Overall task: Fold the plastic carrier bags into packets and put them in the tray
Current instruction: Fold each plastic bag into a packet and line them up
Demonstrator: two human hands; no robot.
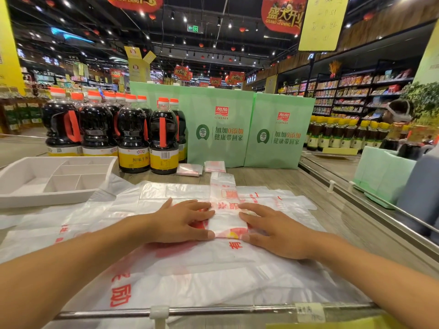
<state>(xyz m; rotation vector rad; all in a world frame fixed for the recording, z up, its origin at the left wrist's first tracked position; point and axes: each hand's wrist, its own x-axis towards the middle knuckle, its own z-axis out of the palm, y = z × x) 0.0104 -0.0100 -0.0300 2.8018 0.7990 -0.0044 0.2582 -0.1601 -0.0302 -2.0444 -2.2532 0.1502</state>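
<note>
Left hand [183,222] and right hand [273,230] lie flat with straight fingers, pressing from either side on a narrow folded bag strip [226,219]. The strip rests on a spread pile of carrier bags [190,281]. The pile covers a wood-grain counter [280,176] edged by a metal rail [237,309], in a supermarket with stocked shelves [356,91] and red banners [282,14]. A white divided tray [47,198] sits at the far left. Two folded packets [190,169] lie outside it, before green display boxes [218,129]. Soy sauce bottles [133,138] stand behind the tray.
</note>
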